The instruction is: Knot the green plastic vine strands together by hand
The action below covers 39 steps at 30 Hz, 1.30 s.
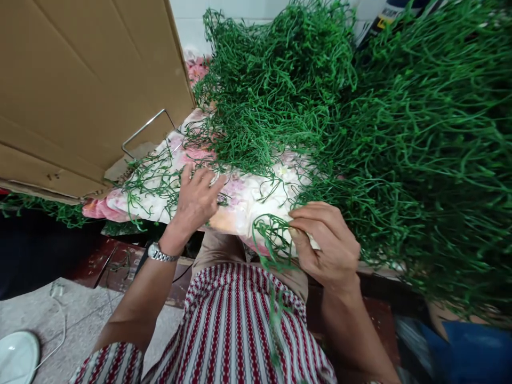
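Between the thumb and fingers of my right hand [326, 240] is a small bunch of green artificial stems [272, 234], its strands hanging over the front edge of the cloth. My left hand [198, 197], with a watch on the wrist, lies palm down with fingers spread over the flowered cloth [240, 205]. Loose green stems [154, 178] are scattered beside and under its fingers; whether it touches any I cannot tell. A large heap of the same stems [272, 96] rises behind both hands.
A tall cardboard box [88, 85] stands at the left, with a bent metal wire [144, 130] in front. More green stems [432, 160] fill the right side. A dark tube [384, 21] leans at the back. A white round object [18, 357] is on the floor.
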Motion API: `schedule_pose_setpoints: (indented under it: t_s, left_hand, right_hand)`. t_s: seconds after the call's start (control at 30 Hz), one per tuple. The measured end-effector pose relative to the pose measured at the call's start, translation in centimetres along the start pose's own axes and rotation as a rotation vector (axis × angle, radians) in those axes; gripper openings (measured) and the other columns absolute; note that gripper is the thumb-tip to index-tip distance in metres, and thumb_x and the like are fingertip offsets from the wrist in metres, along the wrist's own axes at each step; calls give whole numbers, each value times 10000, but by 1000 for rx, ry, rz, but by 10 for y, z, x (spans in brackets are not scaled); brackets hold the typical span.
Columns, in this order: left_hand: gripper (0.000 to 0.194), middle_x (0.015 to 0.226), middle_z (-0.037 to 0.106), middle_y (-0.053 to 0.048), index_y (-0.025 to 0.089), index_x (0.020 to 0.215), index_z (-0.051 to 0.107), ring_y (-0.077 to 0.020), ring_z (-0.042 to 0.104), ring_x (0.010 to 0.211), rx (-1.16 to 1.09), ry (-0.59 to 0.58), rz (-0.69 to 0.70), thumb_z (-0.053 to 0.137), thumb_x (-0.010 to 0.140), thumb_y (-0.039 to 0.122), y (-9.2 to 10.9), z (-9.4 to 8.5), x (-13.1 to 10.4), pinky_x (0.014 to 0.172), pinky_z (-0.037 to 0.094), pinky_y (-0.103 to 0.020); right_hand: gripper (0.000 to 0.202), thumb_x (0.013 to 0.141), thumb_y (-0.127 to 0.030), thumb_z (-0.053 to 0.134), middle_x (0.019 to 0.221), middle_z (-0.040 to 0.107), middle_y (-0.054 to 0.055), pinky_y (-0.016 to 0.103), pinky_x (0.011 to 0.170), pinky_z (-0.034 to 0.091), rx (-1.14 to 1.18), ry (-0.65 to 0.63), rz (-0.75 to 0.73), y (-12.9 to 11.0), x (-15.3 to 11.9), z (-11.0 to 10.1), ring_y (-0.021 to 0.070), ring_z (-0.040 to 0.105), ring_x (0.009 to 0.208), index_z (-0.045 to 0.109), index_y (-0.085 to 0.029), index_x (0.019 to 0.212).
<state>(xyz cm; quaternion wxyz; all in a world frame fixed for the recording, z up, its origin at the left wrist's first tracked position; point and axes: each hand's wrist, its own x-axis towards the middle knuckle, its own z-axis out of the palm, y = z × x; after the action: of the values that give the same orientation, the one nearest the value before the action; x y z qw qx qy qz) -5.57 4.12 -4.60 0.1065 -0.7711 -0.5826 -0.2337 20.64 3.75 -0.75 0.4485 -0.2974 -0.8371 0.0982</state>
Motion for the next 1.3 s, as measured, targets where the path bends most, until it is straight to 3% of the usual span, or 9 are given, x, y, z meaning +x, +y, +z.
schedule_pose_setpoints:
  t_s: [0.13, 0.27, 0.47, 0.6, 0.67, 0.77, 0.9, 1.13, 1.3]
  left_hand:
    - [322, 1093, 579, -85, 198, 1118, 558, -234, 503, 1100, -82, 25, 0, 502, 801, 212, 14, -3, 1, 1078, 223, -536]
    - [294, 1114, 576, -65, 206, 1115, 536, -193, 527, 1084, -369, 143, 15, 495, 825, 219, 47, -25, -6, 1073, 284, -495]
    - [227, 889, 624, -76, 129, 970, 570, -173, 566, 894, -631, -142, 64, 454, 793, 49, 87, -43, -8, 824, 469, -321]
    - [152, 735, 599, -21, 149, 835, 584, -118, 551, 700, -844, -74, -95, 470, 805, 54, 86, -29, -15, 649, 437, -239]
    - [119, 738, 596, -19, 153, 815, 592, -117, 551, 710, -946, -59, -135, 504, 805, 74, 81, -24, -18, 655, 425, -243]
    - [91, 769, 586, -29, 151, 809, 610, -131, 551, 771, -1030, -35, -143, 550, 790, 85, 77, -22, -21, 708, 419, -267]
    - [122, 780, 581, -35, 155, 841, 621, -133, 546, 792, -1111, 9, -123, 558, 782, 68, 80, -22, -23, 713, 429, -266]
    - [79, 740, 574, -32, 142, 814, 604, -135, 538, 758, -1046, 1, -96, 597, 757, 87, 89, -22, -23, 699, 426, -269]
    - [69, 730, 554, -22, 144, 743, 587, -131, 527, 749, -1046, 66, -177, 585, 761, 78, 89, -21, -24, 681, 417, -264]
  right_hand:
    - [129, 731, -126, 627, 882, 646, 33, 389, 847, 470, -63, -87, -41, -4, 2, 7, 184, 574, 880, 583, -196, 830]
    - [67, 758, -140, 607, 873, 645, 41, 382, 862, 451, -97, -181, -108, -6, 4, 11, 182, 566, 905, 590, -174, 813]
    - [28, 785, -146, 572, 810, 634, 53, 362, 773, 461, -89, -247, -135, -10, 1, 17, 187, 564, 849, 591, -161, 799]
    - [198, 784, -178, 584, 950, 624, 96, 360, 780, 485, 92, -124, -17, -7, -5, 13, 202, 580, 908, 587, -145, 980]
    - [262, 781, -182, 587, 1007, 610, 109, 368, 824, 483, 165, -54, 80, -5, -7, 8, 213, 573, 967, 579, -143, 1040]
    - [254, 784, -159, 569, 1034, 601, 111, 381, 861, 466, 212, -97, 145, -2, -8, 4, 219, 560, 1000, 595, -147, 1036]
    - [206, 800, -166, 550, 949, 618, 101, 371, 798, 479, 274, -236, 109, -1, -10, 10, 200, 574, 908, 600, -140, 998]
    - [63, 797, -146, 551, 728, 599, 49, 315, 659, 470, 242, -211, 92, -1, -14, 24, 152, 559, 705, 598, -142, 838]
    - [291, 742, -133, 613, 982, 618, 113, 377, 807, 466, 114, -8, 4, -7, -12, 20, 205, 563, 930, 592, -137, 1032]
